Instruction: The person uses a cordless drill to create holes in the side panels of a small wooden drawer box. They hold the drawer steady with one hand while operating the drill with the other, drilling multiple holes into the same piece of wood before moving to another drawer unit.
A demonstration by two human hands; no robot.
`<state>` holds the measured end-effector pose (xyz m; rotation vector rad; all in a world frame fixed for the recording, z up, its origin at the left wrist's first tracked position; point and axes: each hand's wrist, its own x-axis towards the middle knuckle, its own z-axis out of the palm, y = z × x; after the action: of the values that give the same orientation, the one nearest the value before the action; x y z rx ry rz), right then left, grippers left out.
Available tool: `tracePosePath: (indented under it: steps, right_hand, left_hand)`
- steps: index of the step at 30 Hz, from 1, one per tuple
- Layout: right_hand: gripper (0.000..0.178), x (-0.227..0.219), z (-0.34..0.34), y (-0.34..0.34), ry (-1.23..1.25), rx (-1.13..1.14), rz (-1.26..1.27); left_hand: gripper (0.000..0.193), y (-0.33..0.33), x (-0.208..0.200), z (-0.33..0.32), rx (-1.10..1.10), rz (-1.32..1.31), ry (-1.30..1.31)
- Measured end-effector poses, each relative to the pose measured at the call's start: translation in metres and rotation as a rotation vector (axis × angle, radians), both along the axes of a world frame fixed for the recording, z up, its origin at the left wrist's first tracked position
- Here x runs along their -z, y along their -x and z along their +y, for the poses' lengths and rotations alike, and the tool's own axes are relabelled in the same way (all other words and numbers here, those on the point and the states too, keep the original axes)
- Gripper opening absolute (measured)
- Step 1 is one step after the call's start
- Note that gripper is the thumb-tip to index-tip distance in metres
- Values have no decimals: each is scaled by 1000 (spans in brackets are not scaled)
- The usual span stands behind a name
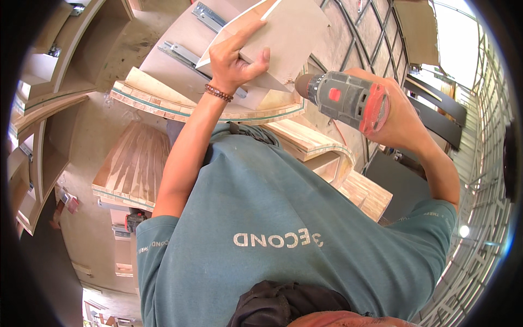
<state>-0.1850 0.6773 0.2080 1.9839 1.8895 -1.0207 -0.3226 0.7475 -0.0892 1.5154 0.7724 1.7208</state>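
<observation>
Against left fingers [249, 35] — pale panel [297, 41]

Gap between left fingers [248, 36] and drill [344, 98], pale panel [299, 35] beneath

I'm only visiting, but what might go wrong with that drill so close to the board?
The cordless drill in the right hand points toward a corner of the pale board; it might skid off and mar the surface, though whether it touches is hard to tell. The left hand is against the same board, so a bad slip could reach its fingers. With no clamp visible, the board might also shift.
</observation>
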Motion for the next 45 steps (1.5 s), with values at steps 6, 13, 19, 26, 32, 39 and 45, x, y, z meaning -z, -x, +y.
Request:
tracePosePath:
  steps: [6,13,19,26,32,39,45]
  right_hand:
    - [50,-13,-1,5,-37,-71,-76]
    - [50,-9,-1,5,-67,-107,-98]
    - [51,1,-3,-5,-142,-143,-91]
    - [48,-1,-5,-3,-166,-108,-33]
    - [48,-11,1,-2,-34,-65,-50]
    - [80,-47,1,-15,13,89,-159]
    - [70,-27,-7,-26,11,59,-150]
  left_hand:
    - [46,7,-8,-6,82,114,81]
    - [48,-1,0,0,-29,35,5]
    - [47,-1,-2,-3,-39,36,8]
    - [47,-4,-1,-2,-46,32,8]
    - [48,-2,-7,2,-40,30,-59]
    - [48,1,-6,-1,-13,75,23]
    - [49,5,-10,-3,4,66,5]
